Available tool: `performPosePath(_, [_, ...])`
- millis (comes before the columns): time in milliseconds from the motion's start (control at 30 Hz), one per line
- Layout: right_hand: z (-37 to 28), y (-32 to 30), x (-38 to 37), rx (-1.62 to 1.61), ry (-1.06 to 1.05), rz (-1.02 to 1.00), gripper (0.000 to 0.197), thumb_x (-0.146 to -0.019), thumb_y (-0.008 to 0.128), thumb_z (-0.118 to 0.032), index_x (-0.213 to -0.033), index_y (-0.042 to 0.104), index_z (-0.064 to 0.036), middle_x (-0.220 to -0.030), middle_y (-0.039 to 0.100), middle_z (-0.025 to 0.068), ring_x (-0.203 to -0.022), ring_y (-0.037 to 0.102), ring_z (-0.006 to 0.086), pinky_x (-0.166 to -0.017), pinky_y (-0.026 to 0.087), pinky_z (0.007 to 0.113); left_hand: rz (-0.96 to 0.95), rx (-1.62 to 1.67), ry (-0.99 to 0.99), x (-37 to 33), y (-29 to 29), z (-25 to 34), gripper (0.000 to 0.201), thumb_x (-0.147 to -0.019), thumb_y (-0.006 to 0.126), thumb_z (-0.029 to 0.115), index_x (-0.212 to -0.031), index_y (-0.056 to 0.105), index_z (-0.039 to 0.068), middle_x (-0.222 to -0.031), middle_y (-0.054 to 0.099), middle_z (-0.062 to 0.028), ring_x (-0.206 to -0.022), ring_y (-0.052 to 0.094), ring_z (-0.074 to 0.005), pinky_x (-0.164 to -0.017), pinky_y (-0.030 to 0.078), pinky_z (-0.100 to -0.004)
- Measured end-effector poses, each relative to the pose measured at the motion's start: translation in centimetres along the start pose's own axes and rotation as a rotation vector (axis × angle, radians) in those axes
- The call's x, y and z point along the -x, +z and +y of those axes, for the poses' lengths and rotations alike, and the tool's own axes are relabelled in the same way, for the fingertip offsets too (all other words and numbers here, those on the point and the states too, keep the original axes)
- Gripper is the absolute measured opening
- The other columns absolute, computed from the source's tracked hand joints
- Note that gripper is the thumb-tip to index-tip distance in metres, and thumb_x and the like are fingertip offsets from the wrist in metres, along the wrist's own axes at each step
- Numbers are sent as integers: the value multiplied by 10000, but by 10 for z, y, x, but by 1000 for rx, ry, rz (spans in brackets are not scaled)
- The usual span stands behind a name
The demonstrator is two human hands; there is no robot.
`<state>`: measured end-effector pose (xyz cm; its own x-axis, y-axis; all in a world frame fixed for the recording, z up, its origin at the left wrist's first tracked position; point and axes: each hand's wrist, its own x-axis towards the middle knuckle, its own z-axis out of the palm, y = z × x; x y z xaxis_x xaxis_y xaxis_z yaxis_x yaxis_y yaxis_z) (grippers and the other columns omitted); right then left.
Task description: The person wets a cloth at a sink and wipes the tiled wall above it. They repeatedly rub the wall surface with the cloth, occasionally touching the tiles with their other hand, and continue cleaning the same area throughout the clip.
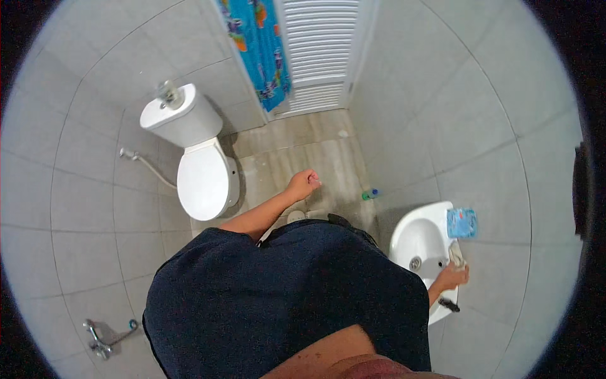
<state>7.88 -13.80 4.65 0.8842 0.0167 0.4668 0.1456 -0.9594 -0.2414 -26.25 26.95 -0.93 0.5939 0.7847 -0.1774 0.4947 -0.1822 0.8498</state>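
Note:
At the sink on the right, my right hand (452, 276) is closed on a crumpled off-white cloth (456, 252) at the back rim. The cloth may cover part of something on the rim; I cannot tell. The white sink (404, 226) has a round metal drain (415, 263). Beside the cloth lies a light-blue soft package (462, 223), at the far end of the rim. My left hand (305, 182) hangs in front of me over the floor, its fingers curled in and nothing seen in them.
A white toilet (203, 180) with a lowered lid stands at the left, a jar (169, 95) on its tank. Small green and blue bottles (370, 194) are on the floor by the right wall. A louvered door (319, 44) and blue patterned curtain (262, 57) are ahead. A black object (449, 305) sits on the sink rim.

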Motion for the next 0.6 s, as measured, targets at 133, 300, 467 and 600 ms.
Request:
performPosePath(133, [-33, -4, 7, 11, 124, 257, 376, -743, 554, -224, -1070, 490, -50, -1023, 457, 168, -974, 436, 341, -747, 410, 480, 126, 48, -66, -6, -38, -53, 247, -702, 651, 197, -847, 548, 26, -693, 556, -62, -632, 525, -166, -601, 439, -288])
performPosePath(300, [-118, 15, 5, -254, -206, 387, 362, -757, 573, -180, -1045, 476, 18, -1006, 425, 196, -869, 454, 324, -763, 401, 420, 241, 71, -106, -17, -88, -84, 203, -729, 649, 155, -829, 533, 22, -679, 550, -40, -627, 508, -111, -592, 434, -263])
performPosePath(467, [-224, 41, 22, -455, -394, 248, 352, -752, 584, -125, -1054, 463, 7, -982, 428, 180, -828, 446, 283, -708, 401, 383, 424, 104, -178, -36, -136, -117, 187, -744, 630, 133, -854, 523, 25, -694, 542, -32, -629, 504, -99, -589, 432, -241])
performPosePath(600, [-285, 61, 37, -577, -427, 20, 335, -740, 573, -83, -1048, 461, -11, -1007, 405, 156, -818, 438, 249, -670, 399, 351, 594, 240, -267, -45, -173, -138, 262, -715, 663, 184, -867, 530, 17, -679, 535, -31, -617, 506, -124, -575, 424, -262])
